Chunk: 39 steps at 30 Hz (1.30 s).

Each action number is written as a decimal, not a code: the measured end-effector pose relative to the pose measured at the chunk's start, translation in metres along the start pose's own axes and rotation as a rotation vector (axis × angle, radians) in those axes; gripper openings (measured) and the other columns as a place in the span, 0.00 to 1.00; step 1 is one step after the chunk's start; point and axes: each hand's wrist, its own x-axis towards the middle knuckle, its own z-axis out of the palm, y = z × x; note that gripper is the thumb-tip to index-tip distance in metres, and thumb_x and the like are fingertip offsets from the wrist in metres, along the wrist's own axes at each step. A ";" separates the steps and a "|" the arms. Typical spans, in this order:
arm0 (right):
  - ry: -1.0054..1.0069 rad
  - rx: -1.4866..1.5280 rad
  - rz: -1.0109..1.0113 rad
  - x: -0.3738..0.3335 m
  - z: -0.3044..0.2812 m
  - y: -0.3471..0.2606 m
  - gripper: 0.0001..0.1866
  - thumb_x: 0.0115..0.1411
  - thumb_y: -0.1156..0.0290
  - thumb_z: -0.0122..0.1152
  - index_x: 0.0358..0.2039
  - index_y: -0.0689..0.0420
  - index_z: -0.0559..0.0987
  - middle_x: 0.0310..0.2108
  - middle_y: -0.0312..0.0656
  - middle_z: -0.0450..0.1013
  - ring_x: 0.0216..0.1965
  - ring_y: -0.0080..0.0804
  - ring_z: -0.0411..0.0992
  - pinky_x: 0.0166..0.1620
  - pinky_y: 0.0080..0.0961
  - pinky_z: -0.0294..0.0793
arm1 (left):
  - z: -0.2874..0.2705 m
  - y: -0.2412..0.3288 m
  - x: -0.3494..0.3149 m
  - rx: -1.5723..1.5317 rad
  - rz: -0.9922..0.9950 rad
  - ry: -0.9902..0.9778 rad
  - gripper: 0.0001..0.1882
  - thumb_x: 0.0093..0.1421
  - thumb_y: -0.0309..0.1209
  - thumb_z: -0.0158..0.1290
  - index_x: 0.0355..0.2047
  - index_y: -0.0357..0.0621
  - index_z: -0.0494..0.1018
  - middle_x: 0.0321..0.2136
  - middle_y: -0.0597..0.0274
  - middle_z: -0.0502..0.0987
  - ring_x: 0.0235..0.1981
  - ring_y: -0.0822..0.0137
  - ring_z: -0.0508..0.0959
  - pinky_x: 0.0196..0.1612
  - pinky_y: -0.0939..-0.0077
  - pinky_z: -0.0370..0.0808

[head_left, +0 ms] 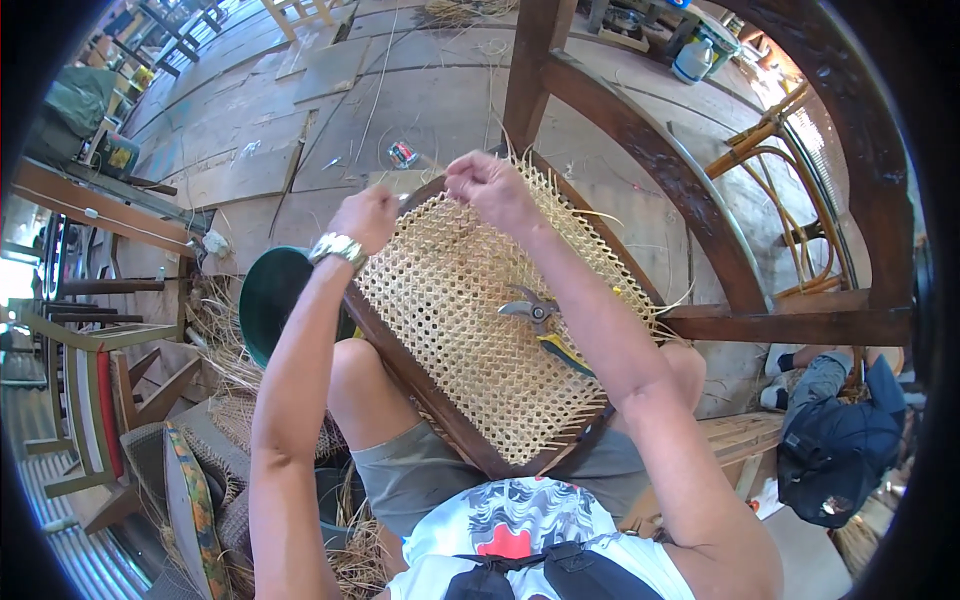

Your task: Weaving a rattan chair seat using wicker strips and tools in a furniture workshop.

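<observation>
Balancing a wooden chair frame [423, 375] with a woven cane panel [445, 300] across the thighs [375, 398]. Holding left hand [368, 218] and right hand [495, 195] near the panel's far left edge, pinched closed, cannot tell on what. Resting pruning shears [541, 314] toward the right corner.

Shears [541, 313] on woven panel [455, 310], panel across thighs [372, 395], bucket [272, 305] to its left, chair rails [800, 322] to its right

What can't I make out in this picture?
In the head view:
Whether left hand and right hand pinch a strand: too small.
One handle of the pruning shears: partly behind the right forearm.
Inside of the green bucket: dark, partly behind the left forearm.
</observation>
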 end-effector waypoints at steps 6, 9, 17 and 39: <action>0.092 -0.635 0.010 0.017 -0.035 -0.003 0.12 0.50 0.64 0.69 0.27 0.62 0.84 0.24 0.50 0.79 0.28 0.38 0.79 0.38 0.32 0.78 | 0.006 0.061 0.017 0.268 0.037 -0.221 0.17 0.62 0.43 0.49 0.43 0.49 0.80 0.40 0.45 0.81 0.43 0.46 0.81 0.49 0.53 0.76; 0.002 -0.770 0.021 0.018 -0.039 -0.010 0.11 0.45 0.66 0.66 0.24 0.62 0.84 0.25 0.53 0.79 0.29 0.40 0.79 0.40 0.32 0.79 | 0.007 0.072 0.027 0.364 0.062 -0.234 0.17 0.61 0.40 0.50 0.40 0.45 0.81 0.40 0.45 0.81 0.44 0.48 0.81 0.49 0.53 0.77; 0.032 -1.019 -0.241 0.019 -0.025 -0.016 0.08 0.43 0.72 0.60 0.23 0.60 0.84 0.28 0.55 0.78 0.36 0.49 0.77 0.48 0.34 0.77 | 0.029 0.084 0.035 0.417 0.059 -0.280 0.15 0.59 0.34 0.53 0.42 0.44 0.82 0.42 0.47 0.82 0.46 0.50 0.82 0.49 0.58 0.79; 0.035 -1.033 -0.600 -0.015 0.000 0.006 0.16 0.57 0.62 0.68 0.43 0.55 0.83 0.53 0.45 0.68 0.52 0.45 0.70 0.56 0.37 0.72 | -0.039 -0.091 0.000 0.193 -0.184 0.099 0.19 0.65 0.47 0.50 0.37 0.42 0.78 0.36 0.42 0.80 0.42 0.43 0.80 0.45 0.50 0.75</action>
